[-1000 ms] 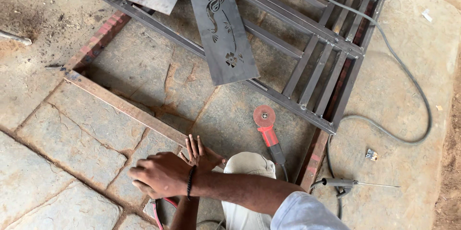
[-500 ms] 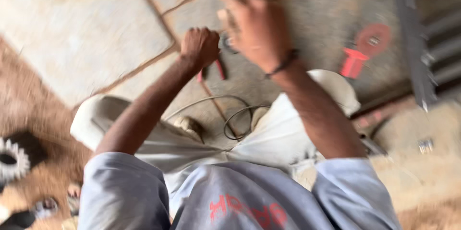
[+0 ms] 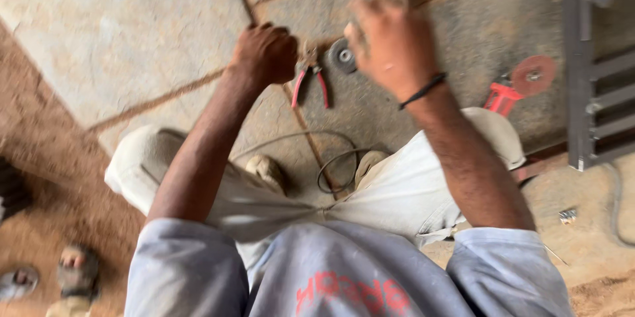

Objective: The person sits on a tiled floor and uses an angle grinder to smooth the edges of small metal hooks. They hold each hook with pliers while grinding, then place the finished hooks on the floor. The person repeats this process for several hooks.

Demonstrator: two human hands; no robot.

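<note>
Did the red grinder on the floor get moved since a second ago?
Cannot tell for sure, probably not. The camera swung around, but the red angle grinder lies beside the grey metal gate frame on the stone floor, as before.

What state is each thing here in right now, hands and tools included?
Left hand: closed in a fist, above the pliers.
Right hand: fingers spread, holding nothing, blurred.
Pliers: red handles spread apart, lying on the stone floor.
Grinding disc: lying flat on the floor, loose.
Angle grinder: red, lying on the floor, untouched.
Cable: looped on the floor between the feet.
Metal frame: lying flat on the floor.
</note>
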